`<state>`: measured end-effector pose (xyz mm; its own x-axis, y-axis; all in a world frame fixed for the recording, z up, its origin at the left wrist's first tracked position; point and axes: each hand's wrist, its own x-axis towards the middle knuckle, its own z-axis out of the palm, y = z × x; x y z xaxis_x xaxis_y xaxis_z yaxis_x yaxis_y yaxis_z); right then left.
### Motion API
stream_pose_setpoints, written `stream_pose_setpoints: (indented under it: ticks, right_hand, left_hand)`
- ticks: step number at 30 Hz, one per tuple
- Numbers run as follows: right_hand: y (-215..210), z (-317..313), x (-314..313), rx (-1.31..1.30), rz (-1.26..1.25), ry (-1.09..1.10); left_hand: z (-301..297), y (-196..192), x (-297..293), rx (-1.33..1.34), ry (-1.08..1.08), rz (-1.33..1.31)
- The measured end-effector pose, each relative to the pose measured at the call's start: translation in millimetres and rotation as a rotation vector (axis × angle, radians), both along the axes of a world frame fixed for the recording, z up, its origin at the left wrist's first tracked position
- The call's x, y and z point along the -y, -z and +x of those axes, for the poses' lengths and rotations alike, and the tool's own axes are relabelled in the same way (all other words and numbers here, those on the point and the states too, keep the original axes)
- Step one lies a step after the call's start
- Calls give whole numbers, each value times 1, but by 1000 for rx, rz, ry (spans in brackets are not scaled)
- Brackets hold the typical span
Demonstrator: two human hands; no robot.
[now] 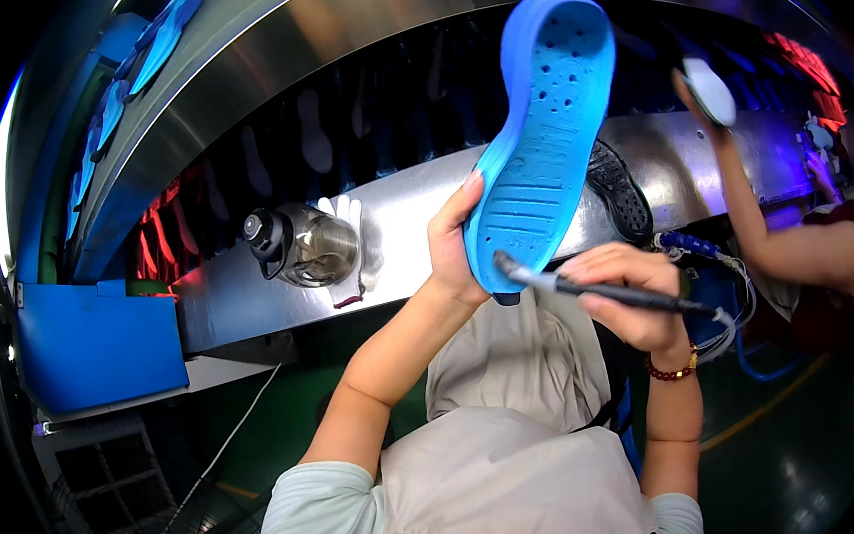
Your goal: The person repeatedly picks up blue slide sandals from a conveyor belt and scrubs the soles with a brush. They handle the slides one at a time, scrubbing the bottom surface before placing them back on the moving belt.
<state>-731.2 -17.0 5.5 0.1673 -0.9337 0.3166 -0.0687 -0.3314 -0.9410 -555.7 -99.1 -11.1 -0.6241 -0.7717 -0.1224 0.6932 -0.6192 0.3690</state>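
A blue shoe sole [543, 147] is held up, tilted, in my left hand [457, 240], its ribbed and dimpled face showing. The fingers grip its lower left edge. In my right hand [635, 296] is a brush [540, 278] with a black handle and thin tubes at its rear end. Its tip is at the lower end of the sole and looks in contact, though slightly blurred. Behind the blue sole, a black sole [622, 196] lies on the metal bench, partly covered.
The metal bench [394, 224] curves across in front of me. On it stand a clear bottle [320, 243] and a white glove [351, 213]. Beyond are rows of soles in a dark, red-lit space. At right, a co-worker's arm [741, 182] holds a white sole [709, 92].
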Motion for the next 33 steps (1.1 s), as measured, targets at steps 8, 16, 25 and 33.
stream_pose_setpoints:
  ticks: [8,16,25,33]
  right_hand:
    - [-12,20,-10,-120,-150,-52]
    - [-3,-11,-13,-191,70,-272]
    - [-4,-34,-20,-500,58,-434]
    - [-8,-61,-5,-536,13,-317]
  left_hand:
    - [6,-8,14,-2,131,122]
    - [5,-19,5,521,592,97]
    - [7,-25,-2,803,769,-37]
    - [16,-35,2,910,703,-184]
